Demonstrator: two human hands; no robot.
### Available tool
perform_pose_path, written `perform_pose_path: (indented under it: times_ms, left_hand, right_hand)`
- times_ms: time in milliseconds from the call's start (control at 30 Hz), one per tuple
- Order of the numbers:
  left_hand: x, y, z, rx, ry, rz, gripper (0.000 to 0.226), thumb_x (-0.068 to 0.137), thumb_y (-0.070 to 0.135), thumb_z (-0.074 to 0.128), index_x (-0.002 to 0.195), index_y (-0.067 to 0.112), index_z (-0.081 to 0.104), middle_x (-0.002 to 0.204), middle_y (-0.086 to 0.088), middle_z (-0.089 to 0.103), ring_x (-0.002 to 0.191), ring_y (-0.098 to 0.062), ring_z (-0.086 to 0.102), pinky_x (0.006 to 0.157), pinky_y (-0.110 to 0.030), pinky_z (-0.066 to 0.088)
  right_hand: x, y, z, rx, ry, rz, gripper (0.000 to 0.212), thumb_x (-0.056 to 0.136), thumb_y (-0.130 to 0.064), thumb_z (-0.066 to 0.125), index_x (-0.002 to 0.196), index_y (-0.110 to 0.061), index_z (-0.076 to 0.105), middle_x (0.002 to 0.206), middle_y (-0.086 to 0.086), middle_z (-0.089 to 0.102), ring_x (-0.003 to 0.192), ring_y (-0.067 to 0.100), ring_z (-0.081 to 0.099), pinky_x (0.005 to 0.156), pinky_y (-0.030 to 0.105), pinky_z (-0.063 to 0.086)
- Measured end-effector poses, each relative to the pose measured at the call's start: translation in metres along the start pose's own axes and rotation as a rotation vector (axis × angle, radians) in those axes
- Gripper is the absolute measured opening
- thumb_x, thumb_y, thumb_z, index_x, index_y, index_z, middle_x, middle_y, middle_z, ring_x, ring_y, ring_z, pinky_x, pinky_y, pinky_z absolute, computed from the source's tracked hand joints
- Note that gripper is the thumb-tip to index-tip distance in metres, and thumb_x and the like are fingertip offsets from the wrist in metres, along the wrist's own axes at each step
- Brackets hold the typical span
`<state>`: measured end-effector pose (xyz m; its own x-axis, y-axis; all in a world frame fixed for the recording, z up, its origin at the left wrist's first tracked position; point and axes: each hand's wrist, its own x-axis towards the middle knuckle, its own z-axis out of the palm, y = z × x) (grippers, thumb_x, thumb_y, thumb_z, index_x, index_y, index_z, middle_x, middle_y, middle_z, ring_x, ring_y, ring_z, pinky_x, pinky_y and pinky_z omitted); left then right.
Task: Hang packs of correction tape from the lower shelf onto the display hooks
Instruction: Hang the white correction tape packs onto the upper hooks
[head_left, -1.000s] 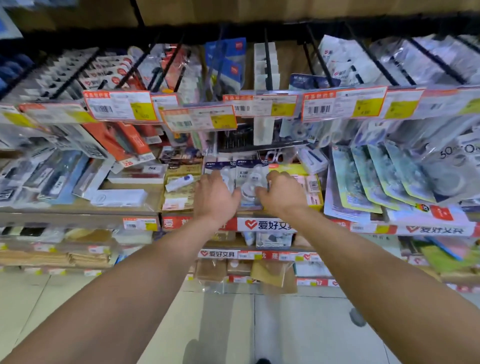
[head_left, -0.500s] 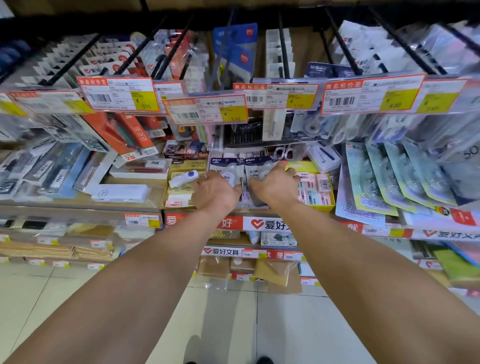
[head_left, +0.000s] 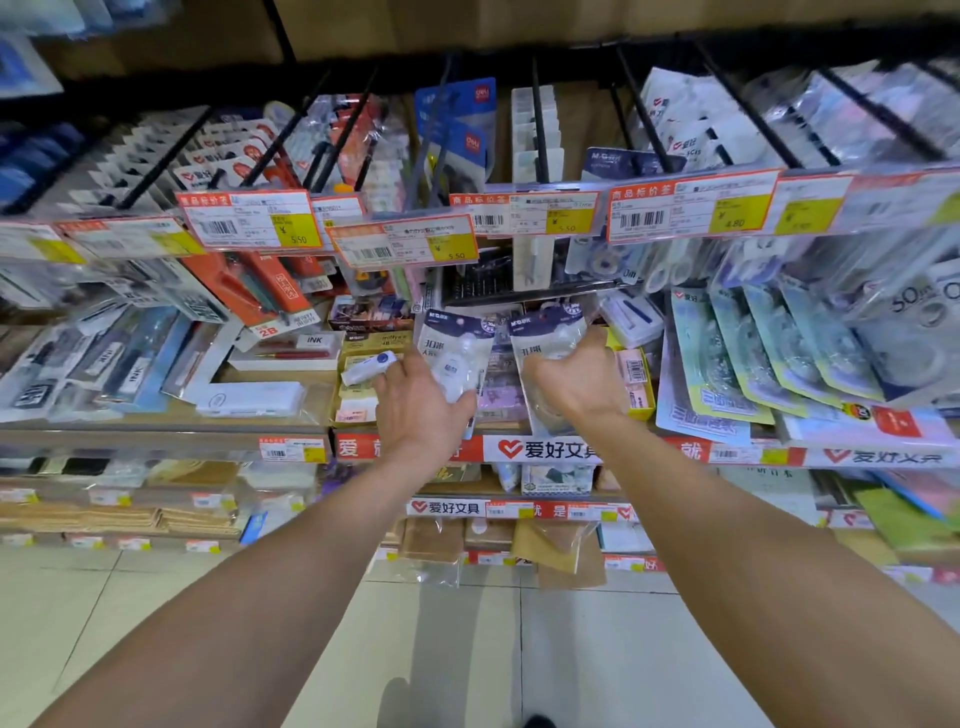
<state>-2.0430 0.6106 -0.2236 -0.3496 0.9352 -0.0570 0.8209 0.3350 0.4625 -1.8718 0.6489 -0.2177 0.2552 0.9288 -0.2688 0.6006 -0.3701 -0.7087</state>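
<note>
Head view of a stationery display.

- **Left hand** (head_left: 422, 410): grips the lower part of the left pack (head_left: 456, 344) of correction tape. The fingers curl round its clear blister, and their tips are hidden behind it.
- **Right hand** (head_left: 577, 387): holds the right pack (head_left: 544, 332) the same way. The back of the hand covers the pack's middle.
- **Packs:** both are upright and just beside each other. They are raised above the lower shelf (head_left: 545, 450) and sit below the row of price tags (head_left: 405, 245). Their print is too blurred to read.
- **Display hooks** (head_left: 538, 119): black rods that run toward the camera, with their front ends hidden behind the price tags.
- **Other goods:** those at the far right are smeared and cut off by the frame.
</note>
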Motion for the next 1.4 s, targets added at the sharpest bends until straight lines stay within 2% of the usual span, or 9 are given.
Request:
perform_pose_path:
  times_ms: [200, 367, 600, 767, 867, 967, 1100, 1267, 1400]
  left_hand:
    - [-0.047, -0.003, -0.014, -0.141, 0.064, 0.152, 0.087, 0.081, 0.044, 0.074, 0.15, 0.017, 0.028, 0.138, -0.007, 0.044, 0.128, -0.028, 0.039, 0.104, -0.048, 0.043]
    - [-0.086, -0.003, -0.033, -0.203, 0.124, 0.103, 0.088, 0.078, 0.042, 0.078, 0.149, 0.02, 0.031, 0.138, -0.003, 0.046, 0.128, -0.023, 0.037, 0.105, -0.039, 0.041]
    - [-0.126, 0.001, -0.063, -0.29, 0.175, 0.122, 0.089, 0.08, 0.042, 0.078, 0.152, 0.023, 0.028, 0.14, 0.003, 0.039, 0.132, -0.014, 0.031, 0.102, -0.025, 0.028]
    - [-0.143, 0.005, -0.083, -0.332, 0.229, 0.092, 0.093, 0.079, 0.047, 0.078, 0.152, 0.028, 0.025, 0.14, 0.008, 0.035, 0.134, -0.011, 0.029, 0.106, -0.032, 0.032]
    - [-0.149, 0.009, -0.096, -0.397, 0.256, 0.111, 0.092, 0.078, 0.045, 0.08, 0.151, 0.028, 0.027, 0.141, 0.007, 0.035, 0.136, -0.012, 0.029, 0.103, -0.029, 0.03]
    - [-0.146, 0.012, -0.11, -0.418, 0.307, 0.136, 0.091, 0.076, 0.044, 0.081, 0.149, 0.026, 0.03, 0.138, 0.005, 0.038, 0.129, -0.009, 0.034, 0.101, -0.028, 0.032]
    - [-0.141, 0.014, -0.129, -0.45, 0.342, 0.166, 0.093, 0.077, 0.046, 0.079, 0.152, 0.027, 0.027, 0.132, 0.012, 0.036, 0.122, 0.002, 0.031, 0.099, -0.026, 0.033]
    - [-0.129, 0.02, -0.15, -0.477, 0.383, 0.191, 0.091, 0.078, 0.046, 0.078, 0.151, 0.027, 0.027, 0.137, 0.01, 0.034, 0.126, -0.008, 0.038, 0.099, -0.026, 0.039]
    - [-0.122, 0.032, -0.162, -0.493, 0.435, 0.234, 0.091, 0.079, 0.048, 0.076, 0.152, 0.028, 0.026, 0.136, 0.016, 0.032, 0.126, 0.002, 0.03, 0.101, -0.025, 0.034]
  right_hand:
    - [-0.043, 0.003, -0.025, 0.051, 0.088, -0.033, 0.069, 0.086, -0.073, 0.052, 0.128, -0.019, 0.048, 0.11, 0.005, 0.068, 0.101, 0.032, 0.065, 0.087, 0.045, 0.052]
    - [-0.074, 0.002, -0.05, 0.32, -0.03, -0.151, 0.033, 0.087, -0.042, 0.072, 0.092, -0.015, 0.054, 0.078, 0.006, 0.067, 0.062, 0.019, 0.062, 0.06, 0.047, 0.057]
    - [-0.104, -0.009, -0.085, 0.568, -0.189, -0.214, 0.025, 0.086, -0.02, 0.082, 0.101, -0.006, 0.069, 0.091, 0.011, 0.078, 0.087, 0.03, 0.076, 0.081, 0.048, 0.062]
    - [-0.123, -0.035, -0.108, 0.646, -0.166, -0.291, 0.031, 0.09, -0.029, 0.077, 0.084, -0.002, 0.065, 0.072, 0.014, 0.07, 0.064, 0.013, 0.065, 0.063, 0.029, 0.054]
    - [-0.125, -0.049, -0.116, 0.684, -0.157, -0.304, 0.03, 0.091, -0.023, 0.076, 0.069, -0.016, 0.058, 0.057, -0.009, 0.063, 0.057, 0.008, 0.06, 0.055, 0.02, 0.047]
    - [-0.126, -0.068, -0.124, 0.73, -0.172, -0.344, 0.008, 0.09, -0.008, 0.075, 0.091, -0.016, 0.071, 0.077, -0.004, 0.077, 0.072, 0.012, 0.073, 0.066, 0.026, 0.057]
    - [-0.127, -0.094, -0.134, 0.778, -0.133, -0.357, 0.01, 0.091, -0.012, 0.075, 0.1, -0.008, 0.072, 0.099, 0.02, 0.076, 0.09, 0.032, 0.075, 0.085, 0.049, 0.06]
    - [-0.119, -0.125, -0.146, 0.835, -0.096, -0.416, 0.019, 0.095, -0.017, 0.07, 0.102, 0.001, 0.069, 0.088, 0.018, 0.075, 0.076, 0.02, 0.071, 0.068, 0.034, 0.058]
    - [-0.11, -0.149, -0.154, 0.841, -0.105, -0.504, 0.011, 0.091, -0.015, 0.074, 0.088, -0.006, 0.071, 0.083, 0.008, 0.073, 0.076, 0.02, 0.067, 0.073, 0.038, 0.055]
